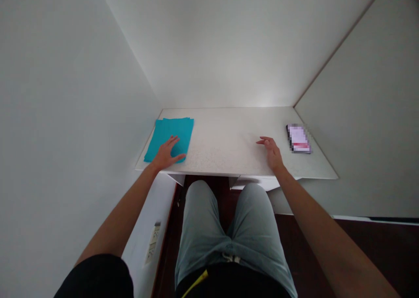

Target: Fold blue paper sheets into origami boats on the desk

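Blue sheets of paper [170,132] lie in a slightly uneven stack at the left end of the white desk [225,134]. My left hand [167,154] is over the front part of that stack with its fingers spread; whether it presses on the paper I cannot tell. Toward the right side of the desk, my right hand [271,151] is low over the bare top, fingers stretched out and nothing in them. A phone-like flat object [298,138], blurred by pixels, lies to the right of my right hand.
White walls [222,49] enclose the desk at the back, left and right. My legs [229,237] are under the desk's front edge, beside an open-looking white compartment [255,182]. A wall socket [152,241] is low on the left. The floor [310,250] is dark.
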`<state>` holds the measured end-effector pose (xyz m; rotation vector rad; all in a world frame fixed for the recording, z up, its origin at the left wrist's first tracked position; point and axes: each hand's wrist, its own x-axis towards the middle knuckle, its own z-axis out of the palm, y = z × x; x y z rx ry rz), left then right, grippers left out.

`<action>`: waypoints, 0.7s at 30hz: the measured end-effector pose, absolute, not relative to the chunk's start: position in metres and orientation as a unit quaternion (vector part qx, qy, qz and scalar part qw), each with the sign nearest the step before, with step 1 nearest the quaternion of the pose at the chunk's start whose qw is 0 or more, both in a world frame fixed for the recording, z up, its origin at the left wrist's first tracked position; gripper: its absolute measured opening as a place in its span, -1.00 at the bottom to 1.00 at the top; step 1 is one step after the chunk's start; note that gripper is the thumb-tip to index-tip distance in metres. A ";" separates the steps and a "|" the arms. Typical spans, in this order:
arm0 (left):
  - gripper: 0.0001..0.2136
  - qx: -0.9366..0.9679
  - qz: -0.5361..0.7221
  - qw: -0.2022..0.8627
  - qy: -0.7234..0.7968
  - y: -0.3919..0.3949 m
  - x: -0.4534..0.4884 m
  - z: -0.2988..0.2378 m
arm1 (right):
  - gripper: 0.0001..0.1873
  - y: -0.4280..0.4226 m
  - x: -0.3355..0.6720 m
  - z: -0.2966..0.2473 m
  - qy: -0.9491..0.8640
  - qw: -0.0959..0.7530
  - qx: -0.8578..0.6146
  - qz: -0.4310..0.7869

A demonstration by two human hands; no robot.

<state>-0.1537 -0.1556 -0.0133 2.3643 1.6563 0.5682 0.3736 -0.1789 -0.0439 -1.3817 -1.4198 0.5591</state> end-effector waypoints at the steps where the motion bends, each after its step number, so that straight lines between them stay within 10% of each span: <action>1: -0.13 0.820 0.174 0.101 0.536 -0.168 -0.158 -0.013 | -0.42 -0.179 0.374 -0.045 -0.591 0.517 -0.573 0.234; 10: -0.64 0.788 0.143 0.071 0.595 -0.205 -0.148 -0.003 | -0.39 -0.177 0.375 -0.046 -0.599 0.516 -0.568 0.231; 21: -0.70 0.850 0.183 0.115 0.481 -0.237 0.016 0.021 | -0.31 -0.178 0.373 -0.041 -0.600 0.509 -0.571 0.233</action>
